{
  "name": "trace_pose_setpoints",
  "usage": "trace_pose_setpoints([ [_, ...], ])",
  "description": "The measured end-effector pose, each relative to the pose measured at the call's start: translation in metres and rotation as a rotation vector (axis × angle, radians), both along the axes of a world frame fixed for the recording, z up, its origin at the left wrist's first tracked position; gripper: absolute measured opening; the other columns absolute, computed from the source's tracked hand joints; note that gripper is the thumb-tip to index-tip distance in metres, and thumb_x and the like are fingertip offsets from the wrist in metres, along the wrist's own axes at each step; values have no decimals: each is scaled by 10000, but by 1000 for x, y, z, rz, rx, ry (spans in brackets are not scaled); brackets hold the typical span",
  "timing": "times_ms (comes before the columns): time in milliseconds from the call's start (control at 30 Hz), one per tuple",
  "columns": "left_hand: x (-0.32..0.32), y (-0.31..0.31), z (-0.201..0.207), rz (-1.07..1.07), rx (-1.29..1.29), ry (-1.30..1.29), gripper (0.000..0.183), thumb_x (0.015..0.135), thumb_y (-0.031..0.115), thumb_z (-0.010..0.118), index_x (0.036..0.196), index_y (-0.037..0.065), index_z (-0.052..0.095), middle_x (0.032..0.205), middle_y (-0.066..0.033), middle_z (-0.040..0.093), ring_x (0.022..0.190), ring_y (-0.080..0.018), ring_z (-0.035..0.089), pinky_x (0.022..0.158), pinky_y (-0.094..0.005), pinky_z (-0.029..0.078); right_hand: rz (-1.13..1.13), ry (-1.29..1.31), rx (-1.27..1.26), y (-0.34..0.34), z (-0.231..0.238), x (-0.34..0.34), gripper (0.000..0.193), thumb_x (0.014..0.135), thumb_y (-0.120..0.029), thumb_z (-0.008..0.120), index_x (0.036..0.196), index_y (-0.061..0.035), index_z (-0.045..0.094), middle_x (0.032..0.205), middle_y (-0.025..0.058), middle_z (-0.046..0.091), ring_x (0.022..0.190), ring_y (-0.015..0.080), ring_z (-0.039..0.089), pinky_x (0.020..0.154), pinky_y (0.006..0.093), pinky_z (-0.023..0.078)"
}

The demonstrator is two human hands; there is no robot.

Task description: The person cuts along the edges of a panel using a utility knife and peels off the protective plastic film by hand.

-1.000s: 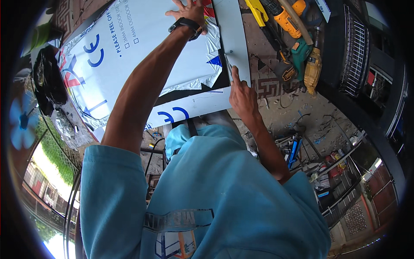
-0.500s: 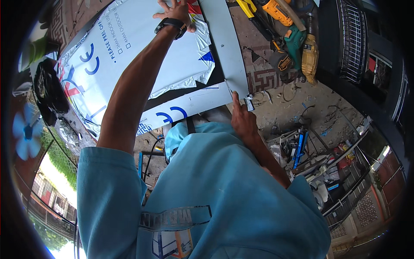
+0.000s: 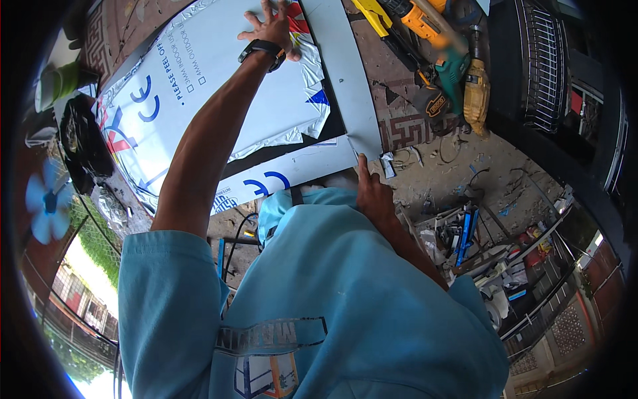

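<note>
My left hand [image 3: 271, 32], with a dark watch at the wrist, lies spread and flat on a white film-covered panel [image 3: 219, 93] with blue and red print and torn silvery edges. Beneath it a dark strip shows, then a larger pale sheet [image 3: 359, 100] reaching toward me and to the right. My right hand [image 3: 373, 196] is at the near right edge of that sheet, closed with the index finger stretched forward along a slim, pointed cutting tool [image 3: 353, 146]. The tool's tip rests at the sheet; its handle is hidden in my palm.
Right of the sheet lie a yellow-and-black hand tool [image 3: 375, 18], an orange power tool [image 3: 422, 23], a green one [image 3: 454, 70] and a worn yellow one [image 3: 476, 93]. Offcuts and scrap [image 3: 468, 233] litter the ground at right. A black plastic bag [image 3: 80, 143] and a blue fan [image 3: 48, 199] are at left.
The view has shifted slightly, so the panel and tools sit a little differently. My left hand stays spread on the panel, and my right hand keeps hold of the tool at the sheet's edge.
</note>
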State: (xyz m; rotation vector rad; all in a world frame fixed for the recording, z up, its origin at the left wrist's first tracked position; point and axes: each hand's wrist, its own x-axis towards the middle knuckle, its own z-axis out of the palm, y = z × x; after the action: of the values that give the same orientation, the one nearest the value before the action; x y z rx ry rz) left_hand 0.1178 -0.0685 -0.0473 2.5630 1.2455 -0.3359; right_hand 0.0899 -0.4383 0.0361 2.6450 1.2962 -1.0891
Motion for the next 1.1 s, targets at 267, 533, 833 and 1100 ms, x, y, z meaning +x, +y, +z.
trace_pose_setpoints([
  [267,-5,-2,20,2,-140,148,1337,409,303,911,1460,243,86,1522,-146,16,1318,-540,91,839,-759,315,-113,105,134,91,43,75,446,889,-210,504,1286,-36,397,854,260,616,789,437,599,685,496,461],
  [533,8,-11,27,-4,-164,157,1385,360,228,933,1454,204,83,1522,-151,-11,1329,-528,91,846,-744,330,-112,-6,536,324,-74,160,381,881,-170,489,1211,-18,374,785,263,626,749,406,635,622,468,509],
  [833,6,-1,32,-10,-167,181,1381,367,221,933,1455,181,83,1512,-177,-1,1320,-540,92,857,-740,341,-70,-39,576,360,-76,154,474,894,-167,469,1310,-19,295,746,267,615,719,411,628,579,462,507],
  [1100,3,-3,29,3,-191,122,1333,389,164,912,1458,168,115,1516,-173,3,1319,-549,75,825,-746,326,21,-111,506,357,-81,150,639,810,-159,587,1344,21,286,790,247,626,707,376,648,595,391,534],
])
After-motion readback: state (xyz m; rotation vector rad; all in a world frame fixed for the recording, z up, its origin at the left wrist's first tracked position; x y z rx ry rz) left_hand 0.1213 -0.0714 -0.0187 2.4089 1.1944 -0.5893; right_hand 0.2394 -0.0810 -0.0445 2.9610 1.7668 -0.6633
